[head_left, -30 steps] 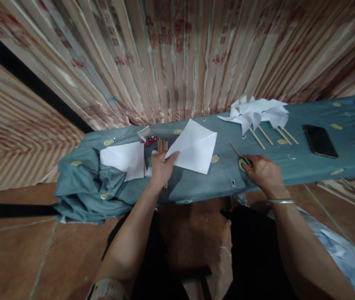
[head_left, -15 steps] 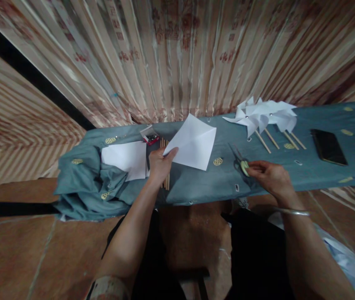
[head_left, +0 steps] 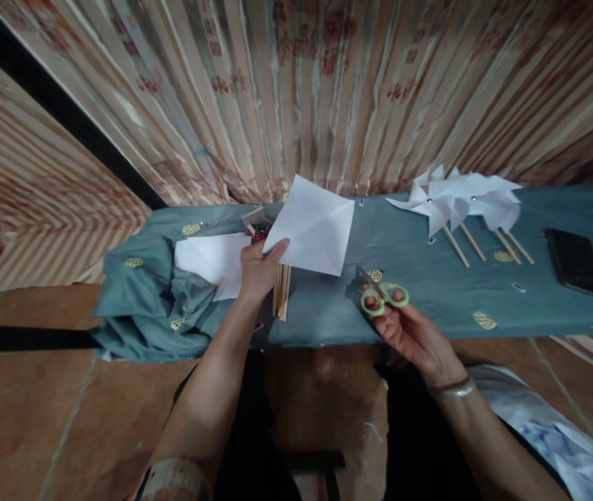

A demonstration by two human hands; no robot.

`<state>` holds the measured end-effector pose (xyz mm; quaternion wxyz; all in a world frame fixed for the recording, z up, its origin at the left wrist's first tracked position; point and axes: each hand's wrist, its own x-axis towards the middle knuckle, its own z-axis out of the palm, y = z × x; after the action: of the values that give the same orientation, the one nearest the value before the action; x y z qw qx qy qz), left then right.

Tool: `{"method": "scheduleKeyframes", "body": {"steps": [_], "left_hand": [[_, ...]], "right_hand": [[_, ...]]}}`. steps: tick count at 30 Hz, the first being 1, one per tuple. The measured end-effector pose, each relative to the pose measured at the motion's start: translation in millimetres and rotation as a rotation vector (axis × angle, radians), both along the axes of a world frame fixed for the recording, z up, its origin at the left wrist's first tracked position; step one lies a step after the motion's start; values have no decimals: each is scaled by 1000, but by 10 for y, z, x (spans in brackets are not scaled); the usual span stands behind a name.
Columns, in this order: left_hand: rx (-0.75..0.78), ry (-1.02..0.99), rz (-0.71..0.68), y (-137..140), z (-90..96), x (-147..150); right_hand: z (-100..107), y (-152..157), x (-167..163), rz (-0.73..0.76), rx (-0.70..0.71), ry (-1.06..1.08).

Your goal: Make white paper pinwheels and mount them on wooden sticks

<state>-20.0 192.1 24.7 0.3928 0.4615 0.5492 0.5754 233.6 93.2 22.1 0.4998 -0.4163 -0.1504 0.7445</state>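
Observation:
My left hand [head_left: 261, 270] pinches the lower left corner of a square white sheet of paper [head_left: 313, 226], which is held up above the cloth and shows faint crease lines. To the right, my right hand [head_left: 411, 334] holds a pair of scissors [head_left: 384, 296] with pale green handles, fingers through the loops and blades pointing up and left. Under the left hand's side lie several thin wooden sticks [head_left: 282, 296]. A small open box of dark metal bits [head_left: 257, 226] sits partly hidden behind the paper. More white sheets [head_left: 210, 257] lie further left.
Several white paper pinwheels [head_left: 461, 198] on wooden sticks lie at the back right. A dark phone [head_left: 578, 261] rests beyond them. Blue-green cloth [head_left: 328, 313] covers the narrow table, bunched at its left end. A pleated curtain [head_left: 296, 104] hangs behind it.
My right hand has lifted the scissors off the cloth and brought them left, fingers now in the loops. The paper in my left hand has shifted slightly left and up.

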Motion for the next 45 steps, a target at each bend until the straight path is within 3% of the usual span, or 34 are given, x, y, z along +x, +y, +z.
{"method": "scheduleKeyframes", "body": {"steps": [11,16,21,30,45], "left_hand": [[8,-8,-1,-27,16,-64],[3,-8,23,-24,37,-99],[5,-15,24,-17,27,-119],[5,-13,-14,-43,24,-43],[-28,-40,-69,-78,15,23]], "right_hand": [[-82,-91,-166,78,32,-162],[4,-110,-109,120,215,-400],[103,-123,-40,309,310,-594],[38,-147,-112,375,297,-491],[6,-131,-115,387,312,-511]]}}
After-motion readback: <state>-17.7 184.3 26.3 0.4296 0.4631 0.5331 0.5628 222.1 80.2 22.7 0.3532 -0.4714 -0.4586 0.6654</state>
